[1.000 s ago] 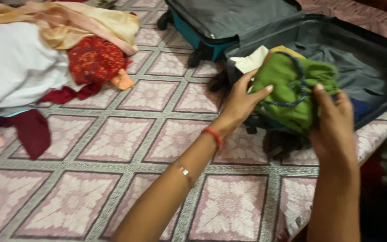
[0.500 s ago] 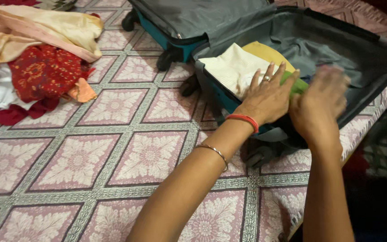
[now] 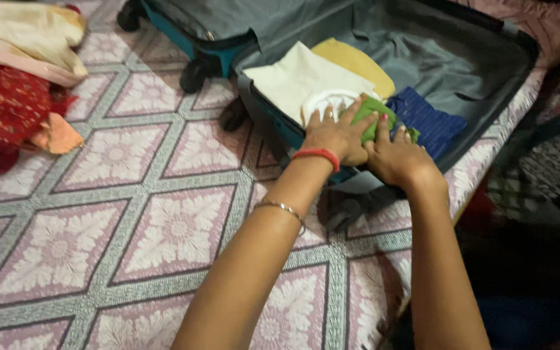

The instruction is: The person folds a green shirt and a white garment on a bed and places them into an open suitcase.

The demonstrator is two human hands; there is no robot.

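Note:
An open suitcase [image 3: 487, 97] with a grey lining lies on the bed at the upper right. Inside it are a folded cream garment [image 3: 293, 81], a yellow one [image 3: 354, 61] and a blue one [image 3: 426, 120]. A folded green garment [image 3: 374, 113] sits at the suitcase's near edge. My left hand [image 3: 335, 136] lies flat on the green garment's left side, beside a white piece under the fingers. Against its right side my right hand [image 3: 396, 155] pushes, fingers curled over the cloth. Most of the green garment is hidden beneath both hands.
A pink patterned bedspread [image 3: 131, 214] covers the bed. A pile of red, cream and orange clothes [image 3: 14, 97] lies at the far left. The suitcase's teal lid half with black wheels [image 3: 189, 39] stands at the top. The bed's edge drops off at the right.
The green garment, held above the suitcase a second ago, now sits inside its near edge. Both hands have come down onto it. The view has shifted right and closer.

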